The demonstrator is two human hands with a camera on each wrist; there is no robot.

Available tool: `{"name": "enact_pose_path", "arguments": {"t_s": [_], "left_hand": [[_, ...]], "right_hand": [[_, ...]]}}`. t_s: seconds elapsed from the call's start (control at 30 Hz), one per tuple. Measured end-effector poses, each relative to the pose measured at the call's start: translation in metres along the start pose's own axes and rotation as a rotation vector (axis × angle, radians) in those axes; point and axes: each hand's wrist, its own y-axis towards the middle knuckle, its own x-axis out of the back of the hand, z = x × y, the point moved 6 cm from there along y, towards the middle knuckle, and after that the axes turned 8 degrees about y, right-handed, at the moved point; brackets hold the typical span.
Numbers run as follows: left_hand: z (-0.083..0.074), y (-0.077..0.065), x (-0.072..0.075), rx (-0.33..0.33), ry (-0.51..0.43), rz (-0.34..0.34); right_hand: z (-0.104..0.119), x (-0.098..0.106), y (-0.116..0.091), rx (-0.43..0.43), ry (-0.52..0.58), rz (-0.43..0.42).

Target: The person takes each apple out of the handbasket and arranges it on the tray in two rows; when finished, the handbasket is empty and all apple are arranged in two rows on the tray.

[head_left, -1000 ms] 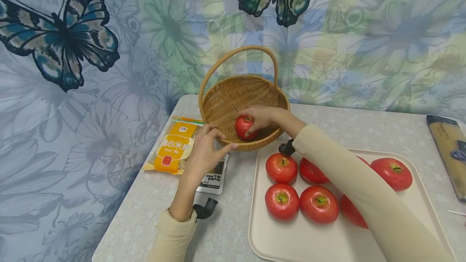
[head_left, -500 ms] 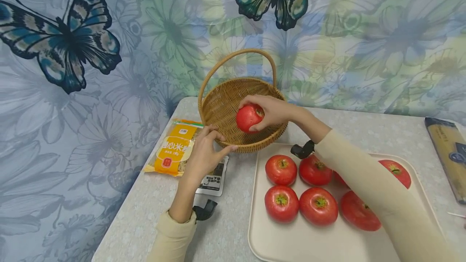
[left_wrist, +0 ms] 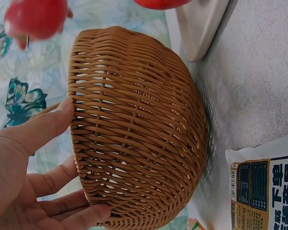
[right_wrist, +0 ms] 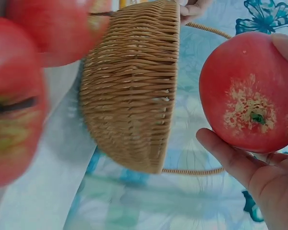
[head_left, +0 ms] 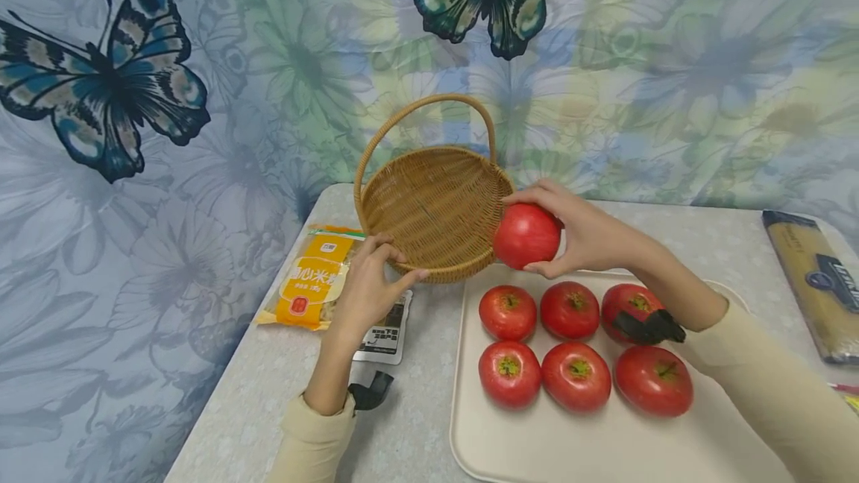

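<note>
A round wicker basket (head_left: 436, 207) with a tall arched handle stands at the back of the table, its woven inside showing. My left hand (head_left: 372, 285) grips its front left rim, thumb and fingertips at the edge in the left wrist view (left_wrist: 43, 177). Up in the air by the basket's right side, my right hand (head_left: 590, 233) holds a red apple (head_left: 526, 237) between thumb and fingers. The right wrist view shows the apple's (right_wrist: 249, 96) yellowish stem end. Several more red apples (head_left: 577, 377) sit in two rows on a cream tray (head_left: 530, 449) under my right forearm.
An orange-and-clear food packet (head_left: 312, 282) lies left of the basket, with a white-and-black pouch (head_left: 385, 338) partly under my left hand. A long pasta packet (head_left: 815, 282) lies at the far right. A butterfly-patterned cloth (head_left: 637, 80) hangs close behind the table.
My right hand has lifted the apple out of the basket and carried it right, past the rim, toward the tray. My left hand stays on the rim.
</note>
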Motion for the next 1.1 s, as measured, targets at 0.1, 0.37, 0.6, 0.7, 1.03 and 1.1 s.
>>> {"name": "enact_pose_path", "arguments": {"t_s": [0.1, 0.37, 0.6, 0.7, 1.03, 1.1], "left_hand": [[-0.001, 0.0, -0.001, -0.002, -0.01, -0.003], [0.0, -0.001, -0.004, 0.001, -0.02, 0.002], [-0.001, 0.001, -0.003, 0.011, -0.026, 0.012], [-0.003, 0.003, -0.003, 0.001, -0.023, 0.01], [-0.002, 0.003, -0.004, 0.015, -0.028, 0.018], [-0.002, 0.003, -0.005, 0.012, -0.03, 0.02]], "right_hand": [[-0.001, 0.005, -0.026, -0.045, 0.006, -0.035], [-0.005, 0.011, -0.101, -0.099, -0.076, -0.191], [-0.012, 0.014, -0.182, -0.232, -0.165, -0.425], [-0.022, 0.017, -0.218, -0.328, -0.151, -0.506], [-0.051, 0.009, -0.297, -0.446, -0.193, -0.562], [-0.057, 0.003, -0.307, -0.468, -0.164, -0.562]]}}
